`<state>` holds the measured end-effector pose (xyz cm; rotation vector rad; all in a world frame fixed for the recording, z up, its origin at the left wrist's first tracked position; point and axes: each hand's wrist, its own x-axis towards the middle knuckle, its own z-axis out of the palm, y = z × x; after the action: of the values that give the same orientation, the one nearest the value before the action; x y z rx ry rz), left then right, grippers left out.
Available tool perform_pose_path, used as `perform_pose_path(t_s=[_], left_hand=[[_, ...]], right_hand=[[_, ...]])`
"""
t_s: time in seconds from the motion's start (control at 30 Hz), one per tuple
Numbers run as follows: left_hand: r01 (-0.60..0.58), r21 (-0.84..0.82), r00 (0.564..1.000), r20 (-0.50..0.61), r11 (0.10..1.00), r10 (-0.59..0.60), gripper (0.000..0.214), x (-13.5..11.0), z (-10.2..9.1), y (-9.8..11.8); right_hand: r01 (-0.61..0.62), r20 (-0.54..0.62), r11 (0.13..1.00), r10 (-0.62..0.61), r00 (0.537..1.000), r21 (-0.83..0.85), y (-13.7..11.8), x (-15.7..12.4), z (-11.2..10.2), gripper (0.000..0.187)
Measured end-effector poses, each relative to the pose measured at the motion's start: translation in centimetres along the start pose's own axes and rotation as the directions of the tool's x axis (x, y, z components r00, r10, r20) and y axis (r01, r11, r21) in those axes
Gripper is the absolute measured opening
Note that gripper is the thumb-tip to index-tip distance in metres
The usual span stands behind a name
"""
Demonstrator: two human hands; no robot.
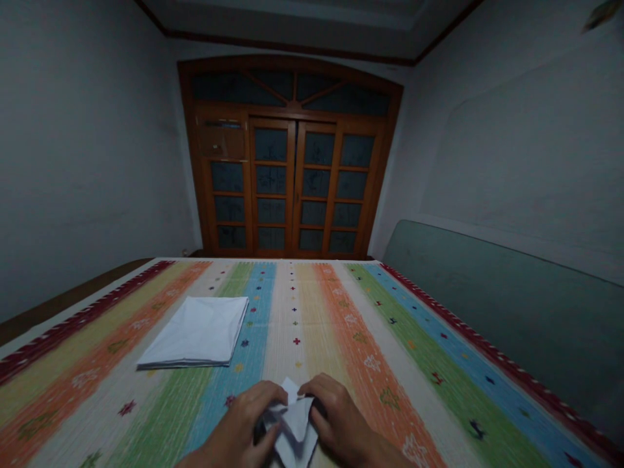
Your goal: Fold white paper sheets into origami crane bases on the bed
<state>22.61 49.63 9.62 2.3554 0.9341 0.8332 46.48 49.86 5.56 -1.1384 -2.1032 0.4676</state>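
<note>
Low in the head view, both my hands meet over a small white folded paper (295, 422) lying on the striped cloth. My left hand (244, 426) pinches the paper's left side, fingers curled onto it. My right hand (336, 416) presses and grips its right side. A dark small object shows under the paper between my hands; I cannot make out what it is. Farther away, to the left, a stack of white paper sheets (197, 330) lies flat.
The surface is covered by a colourful striped cloth (390, 338) with small motifs. A wooden glazed door (290, 188) stands at the far end. Grey walls close both sides, with a greenish panel (511, 305) along the right edge.
</note>
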Motion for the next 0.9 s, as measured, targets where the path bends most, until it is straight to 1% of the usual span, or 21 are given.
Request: perform_pose_path(t_s=[0.1,0.2,0.27,0.37,0.43,0.53,0.63,0.7,0.8,0.9], left_hand=[[-0.011,-0.029,1.0,0.007,1.0,0.012,0.033,0.0,0.0,-0.3],[0.064,-0.01,0.998,-0.018,0.998,-0.065,0.021,0.2,0.4,-0.7],[0.122,0.016,0.991,-0.059,0.992,-0.121,0.016,0.4,0.9,-1.0],[0.181,0.034,0.977,-0.121,0.983,-0.176,0.017,0.5,1.4,-1.8],[0.212,0.021,0.966,-0.153,0.977,-0.207,0.022,0.5,1.5,-2.1],[0.231,-0.03,0.96,-0.157,0.973,-0.232,0.031,0.5,1.5,-2.0],[0.205,-0.089,0.963,-0.161,0.975,-0.217,0.036,0.5,1.6,-1.4],[0.179,-0.115,0.963,-0.184,0.977,-0.198,0.042,0.5,1.7,-1.2],[0.163,-0.128,0.96,-0.207,0.978,-0.187,0.053,0.3,2.1,-1.6],[0.191,-0.126,0.956,-0.2,0.974,-0.213,0.062,0.2,2.5,-2.3]], right_hand=[[-0.025,-0.021,1.0,0.025,0.999,0.004,-0.3,0.0,0.0,0.028],[-0.036,-0.015,0.999,0.036,0.999,0.001,-0.8,0.2,-0.2,0.024],[-0.034,-0.013,0.999,0.034,0.999,0.007,-0.8,0.3,-0.3,0.028],[-0.017,-0.031,0.998,0.018,0.999,0.055,-0.7,0.3,-0.3,0.042],[-0.011,-0.043,0.997,0.015,0.999,0.083,-0.5,0.3,-0.2,0.048],[-0.037,-0.077,0.996,0.043,0.996,0.075,-0.5,0.2,0.2,0.048],[-0.06,-0.131,0.997,0.067,0.989,0.053,-0.6,0.0,0.9,0.047],[-0.056,-0.153,0.997,0.064,0.986,0.054,-0.5,-0.1,1.4,0.05],[-0.038,-0.155,0.997,0.048,0.987,0.069,-0.2,-0.3,1.8,0.053],[-0.03,-0.142,0.995,0.043,0.989,0.092,-0.2,-0.3,1.8,0.053]])
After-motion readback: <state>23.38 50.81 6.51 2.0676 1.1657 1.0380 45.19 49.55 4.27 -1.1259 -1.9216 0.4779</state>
